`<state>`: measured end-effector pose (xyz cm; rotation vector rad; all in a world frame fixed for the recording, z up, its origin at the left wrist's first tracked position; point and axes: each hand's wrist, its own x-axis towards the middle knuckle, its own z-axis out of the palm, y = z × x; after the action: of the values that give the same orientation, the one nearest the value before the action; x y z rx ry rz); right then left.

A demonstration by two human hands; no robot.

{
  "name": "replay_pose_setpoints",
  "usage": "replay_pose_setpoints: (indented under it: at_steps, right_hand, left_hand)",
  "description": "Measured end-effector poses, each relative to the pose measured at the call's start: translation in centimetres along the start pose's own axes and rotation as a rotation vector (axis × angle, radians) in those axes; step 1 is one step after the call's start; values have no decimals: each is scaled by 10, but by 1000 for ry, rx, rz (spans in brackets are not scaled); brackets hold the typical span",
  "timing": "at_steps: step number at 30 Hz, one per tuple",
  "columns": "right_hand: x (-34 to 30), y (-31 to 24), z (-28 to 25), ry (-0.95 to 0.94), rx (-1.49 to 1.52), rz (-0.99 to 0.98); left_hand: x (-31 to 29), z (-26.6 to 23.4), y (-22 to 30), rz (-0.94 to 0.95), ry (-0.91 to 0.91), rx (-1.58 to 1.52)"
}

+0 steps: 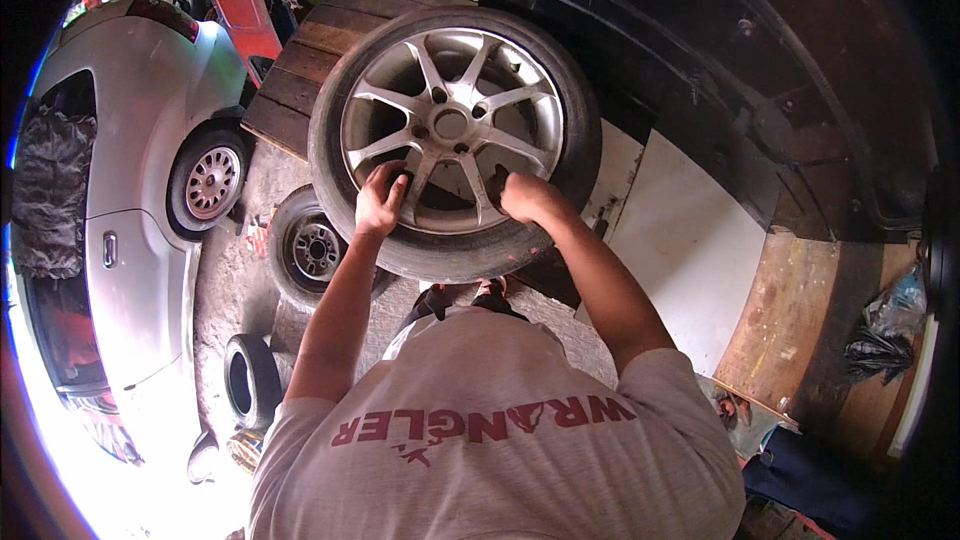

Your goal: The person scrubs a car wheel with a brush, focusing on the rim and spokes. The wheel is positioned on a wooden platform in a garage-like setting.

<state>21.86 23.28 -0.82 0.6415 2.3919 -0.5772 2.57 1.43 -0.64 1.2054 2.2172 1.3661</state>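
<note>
A car wheel [437, 125] with silver spokes and a black tyre [450, 252] lies face up in front of me, tilted slightly toward my body. My left hand [382, 200] grips the near left part of the rim, its fingers curled over the edge beside a spoke. On the near right of the same rim, my right hand [530, 197] is closed, with its fingertips tucked into a gap between spokes and partly hidden. The round centre hole and bolt holes show in the hub.
Wooden planks [306, 62] lie under the wheel's far left. A silver car [150, 180] stands at the left. On the floor are a second wheel [283, 265] with a dark rim and a loose tyre [250, 380]. A dark panel [700, 70] and white board [690, 240] line the right.
</note>
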Motion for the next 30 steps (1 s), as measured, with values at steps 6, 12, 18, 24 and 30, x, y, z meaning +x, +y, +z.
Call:
replay_pose_setpoints:
  at_steps: [6,12,18,24,30]
  right_hand:
    - [-65,-24,-43,35,131,80]
    - [-13,-42,-49,11,164,288]
    - [-14,-39,-49,-24,153,250]
    - [-76,-11,-58,-16,248,-43]
    - [-41,-25,-53,-79,236,104]
  left_hand:
    - [-3,0,-5,27,31,21]
    - [-1,-2,1,24,7,21]
    - [-2,0,-3,22,18,13]
    - [-4,-1,-4,10,21,2]
    - [-2,-2,-1,19,12,-14]
